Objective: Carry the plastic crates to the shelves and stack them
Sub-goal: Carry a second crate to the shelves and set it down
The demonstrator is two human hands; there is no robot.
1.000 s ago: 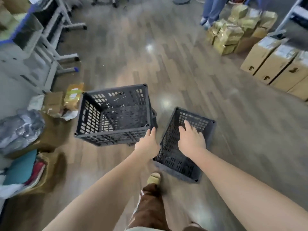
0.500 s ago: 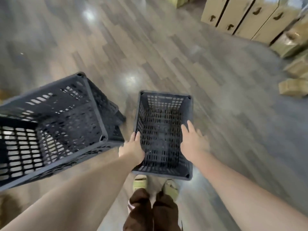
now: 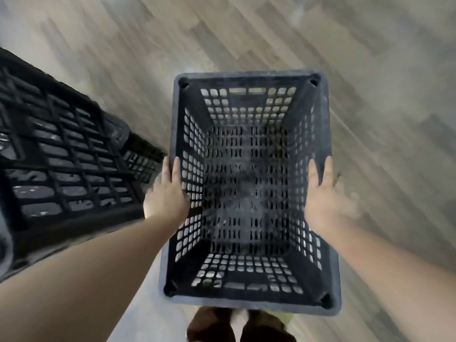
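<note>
Straight down into the dark perforated plastic crate (image 3: 249, 188) now, and it fills far more of the view than half a second ago, its open mouth square to the camera and its slotted bottom plainly seen. The left hand (image 3: 166, 193) lies flat along the outside of the left wall, fingers extended up the rim, pressing rather than curled. The right hand (image 3: 325, 196) does the same on the right wall, fingers (image 3: 318, 174) reaching over the edge; before, it sat nearer the crate's near corner. So the crate is clasped between two open palms, and whether it has left the wooden floor (image 3: 370, 70) I cannot tell. The second crate (image 3: 61, 156) has slid to the left edge, tipped, showing its ribbed underside, just beside the left hand. Brown trousers (image 3: 237, 324) peek below the crate's near rim, and everything is blurred.
</note>
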